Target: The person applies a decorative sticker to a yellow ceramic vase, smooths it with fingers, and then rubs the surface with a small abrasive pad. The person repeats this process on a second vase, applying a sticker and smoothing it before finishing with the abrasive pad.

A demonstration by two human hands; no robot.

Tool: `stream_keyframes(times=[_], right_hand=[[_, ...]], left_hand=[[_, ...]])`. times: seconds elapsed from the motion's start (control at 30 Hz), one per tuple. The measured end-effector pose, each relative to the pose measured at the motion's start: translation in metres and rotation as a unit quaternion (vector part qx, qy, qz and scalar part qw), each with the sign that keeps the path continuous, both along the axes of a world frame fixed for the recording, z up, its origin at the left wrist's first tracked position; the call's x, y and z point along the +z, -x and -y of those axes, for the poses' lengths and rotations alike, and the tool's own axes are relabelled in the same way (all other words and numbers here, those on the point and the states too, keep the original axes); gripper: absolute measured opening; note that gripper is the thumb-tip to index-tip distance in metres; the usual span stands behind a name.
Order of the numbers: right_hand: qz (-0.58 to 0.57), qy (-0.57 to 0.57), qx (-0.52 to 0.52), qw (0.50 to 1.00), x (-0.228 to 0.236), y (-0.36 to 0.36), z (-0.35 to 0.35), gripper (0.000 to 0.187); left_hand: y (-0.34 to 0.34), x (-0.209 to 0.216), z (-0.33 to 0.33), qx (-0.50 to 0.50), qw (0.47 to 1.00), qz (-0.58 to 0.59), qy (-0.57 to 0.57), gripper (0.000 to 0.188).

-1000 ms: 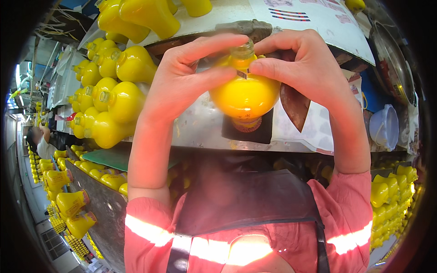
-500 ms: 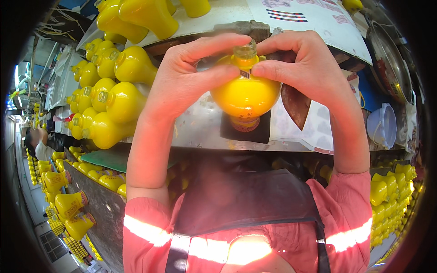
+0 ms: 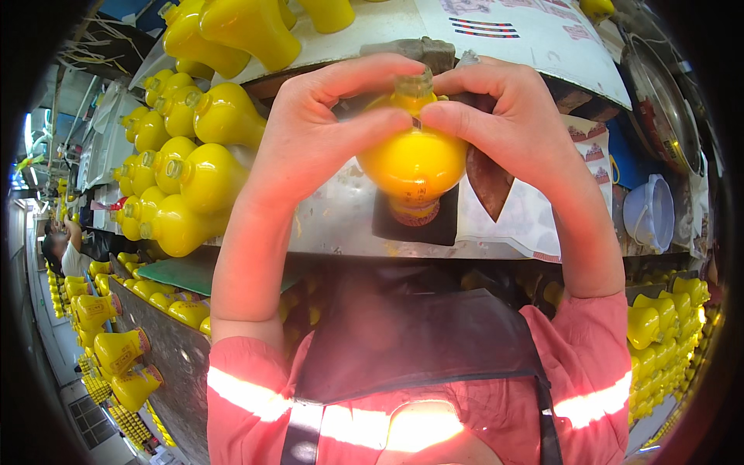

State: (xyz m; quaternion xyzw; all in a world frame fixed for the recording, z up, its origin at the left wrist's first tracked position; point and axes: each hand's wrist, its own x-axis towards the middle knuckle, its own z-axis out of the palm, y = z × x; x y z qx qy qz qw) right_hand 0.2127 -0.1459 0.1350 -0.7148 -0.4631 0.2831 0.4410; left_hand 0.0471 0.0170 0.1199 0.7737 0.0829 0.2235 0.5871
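A glossy yellow bottle with a bulbous body and a clear glass mouth stands upright in front of me. My left hand curls around the left of its neck, the thumb pressed on the front and the fingers behind the mouth. From the other side my right hand grips the neck too, its thumb tip close to the left one. A small dark patterned band shows between the thumbs, mostly covered. Beneath the bottle lies a black square pad. The fingertips behind the neck are partly hidden.
Several yellow bottles lie stacked at the left of the metal table. A brown pointed blade-like piece lies right of the bottle. Farther back, a white board carries thin dark strips. A pale bucket stands at right.
The bottle has turned slightly, its dark printed mark shifting left. My right thumb has slid left over the neck, covering more of the band. Both hands keep their hold.
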Motion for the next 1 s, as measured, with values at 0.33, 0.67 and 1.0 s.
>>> stream_keyframes(times=[0.33,0.67,1.0], right_hand=[[0.005,-0.079,0.034,0.996,-0.016,-0.009,0.004,0.028],[0.04,-0.126,0.037,0.991,-0.02,-0.011,-0.001,0.035],[-0.012,-0.056,-0.049,0.997,-0.011,0.001,0.004,0.028]], left_hand=[[-0.004,0.007,0.003,0.018,0.995,-0.032,-0.091,0.039],[-0.013,0.004,0.015,0.084,0.988,0.002,-0.129,0.031],[-0.012,0.005,-0.002,-0.024,0.999,-0.018,0.019,0.035]])
